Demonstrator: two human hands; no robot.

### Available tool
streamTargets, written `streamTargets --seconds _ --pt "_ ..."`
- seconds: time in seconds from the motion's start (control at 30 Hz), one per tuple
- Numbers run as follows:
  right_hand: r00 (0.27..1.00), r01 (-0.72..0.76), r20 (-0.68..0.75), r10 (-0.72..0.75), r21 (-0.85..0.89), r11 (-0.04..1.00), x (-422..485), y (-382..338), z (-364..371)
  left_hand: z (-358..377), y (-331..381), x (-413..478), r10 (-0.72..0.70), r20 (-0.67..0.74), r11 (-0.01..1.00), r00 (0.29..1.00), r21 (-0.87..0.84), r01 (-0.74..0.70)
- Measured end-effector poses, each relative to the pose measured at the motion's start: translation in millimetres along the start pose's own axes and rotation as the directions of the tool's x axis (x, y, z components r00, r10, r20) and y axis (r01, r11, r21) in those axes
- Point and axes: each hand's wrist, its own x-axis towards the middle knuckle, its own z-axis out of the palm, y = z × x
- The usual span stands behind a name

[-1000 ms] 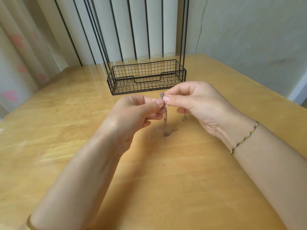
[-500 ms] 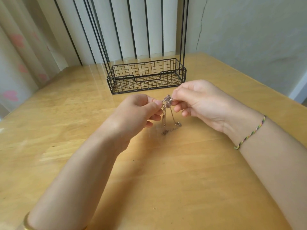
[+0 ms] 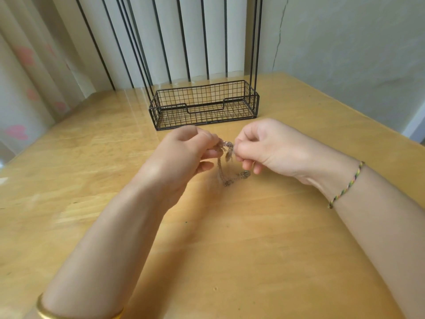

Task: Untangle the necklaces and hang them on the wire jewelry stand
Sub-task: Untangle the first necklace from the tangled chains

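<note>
Glossy wooden table [image 3: 253, 261], pale curtain with pink shapes [image 3: 20, 88], cracked off-white wall [image 3: 345, 42]

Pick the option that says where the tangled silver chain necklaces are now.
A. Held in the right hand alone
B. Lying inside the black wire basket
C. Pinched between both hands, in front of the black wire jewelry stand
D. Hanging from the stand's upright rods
C: the left hand and the right hand each pinch the tangled silver chain necklaces, on the near side of the black wire jewelry stand.

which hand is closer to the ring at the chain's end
Right. The right hand hangs just above the ring; the left hand is farther off to its left.
</note>
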Motion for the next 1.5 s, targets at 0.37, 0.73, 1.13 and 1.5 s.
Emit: streamTargets --seconds 0.37,0.73,1.13,1.5 --pt "0.982 -0.071 -0.127 0.138 0.434 0.898 7.3 4.9 3.1 5.4 -5.9 -0.9 0.06 0.057 0.952 0.997 0.295 -0.074" --pt "0.973 -0.127 -0.072 0.219 0.628 0.768 6.6 2.0 12.8 0.5 -5.6 1.5 0.099 0.017 0.905 0.995 0.414 -0.098" --pt "0.968 -0.202 0.062 0.244 0.767 0.609 7.5 5.9 3.5 0.9 -8.2 2.7 0.009 -0.027 0.969 1.0 0.249 -0.002" --pt "0.978 -0.067 -0.171 0.123 0.305 0.95 6.7 8.9 6.3 7.0 -8.8 2.8 0.116 -0.07 0.896 0.991 0.438 -0.074"
